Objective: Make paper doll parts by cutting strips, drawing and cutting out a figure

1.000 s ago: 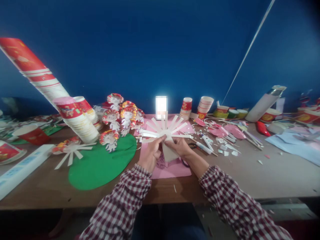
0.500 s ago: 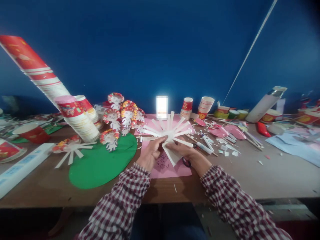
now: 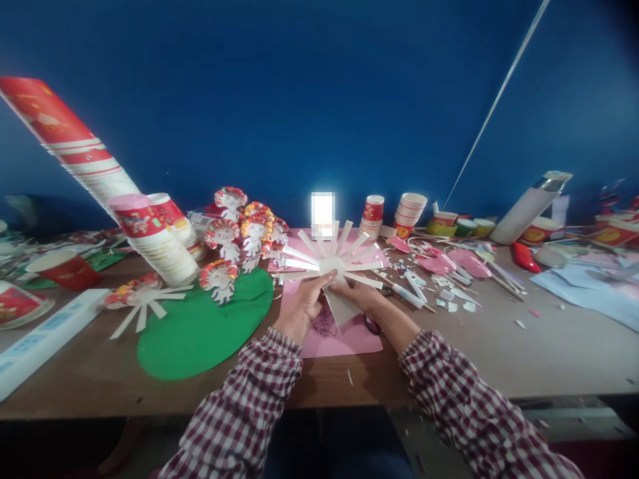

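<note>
A white paper cup cut into strips [image 3: 333, 266], its strips fanned out like rays, is held over a pink sheet [image 3: 304, 342] with dark writing. My left hand [image 3: 305, 304] grips its left side, thumb on top near the centre. From the right, my right hand [image 3: 367, 299] holds it too, with its fingertips partly hidden behind the paper. One wide strip hangs toward me between the hands. Black scissor handles [image 3: 372, 324] show beside my right wrist.
A green oval sheet [image 3: 200, 332], paper figures with red and yellow frills [image 3: 255, 229] and a leaning cup stack [image 3: 154, 236] are on the left. A white power strip [image 3: 52, 332] lies far left. Paper scraps [image 3: 452, 296], pens and pink pieces [image 3: 476, 263] litter the right.
The fanned paper has tilted slightly in my hands, and its wide lower strip has swung a little up and left. Both hands keep their hold.
</note>
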`<action>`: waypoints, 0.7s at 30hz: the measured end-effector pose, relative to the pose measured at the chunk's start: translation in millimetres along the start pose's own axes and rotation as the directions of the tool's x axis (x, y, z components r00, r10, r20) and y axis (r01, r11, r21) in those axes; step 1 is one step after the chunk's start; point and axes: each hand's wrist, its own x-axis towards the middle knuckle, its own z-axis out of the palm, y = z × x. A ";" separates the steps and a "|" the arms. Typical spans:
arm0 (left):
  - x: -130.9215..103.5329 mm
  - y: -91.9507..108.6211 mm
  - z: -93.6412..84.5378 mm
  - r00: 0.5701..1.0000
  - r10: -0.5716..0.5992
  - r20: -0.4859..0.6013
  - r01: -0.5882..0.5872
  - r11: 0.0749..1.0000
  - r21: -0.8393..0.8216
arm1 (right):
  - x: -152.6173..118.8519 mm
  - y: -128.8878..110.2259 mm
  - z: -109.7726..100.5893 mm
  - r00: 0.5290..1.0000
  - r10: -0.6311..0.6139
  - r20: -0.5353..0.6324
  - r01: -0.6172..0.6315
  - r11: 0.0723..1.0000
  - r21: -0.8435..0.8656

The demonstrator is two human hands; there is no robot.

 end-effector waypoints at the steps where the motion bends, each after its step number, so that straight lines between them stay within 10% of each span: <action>1: 0.8 -0.6 -0.3 1.000 0.004 -0.017 -0.004 1.000 0.004 | 0.5 0.3 0.2 1.000 -0.011 0.004 0.011 1.000 0.007; 21: 4.2 -3.1 -2.9 0.986 0.109 -0.123 -0.099 0.992 0.084 | -2.6 -1.1 3.0 0.999 -0.046 0.008 0.047 0.995 -0.092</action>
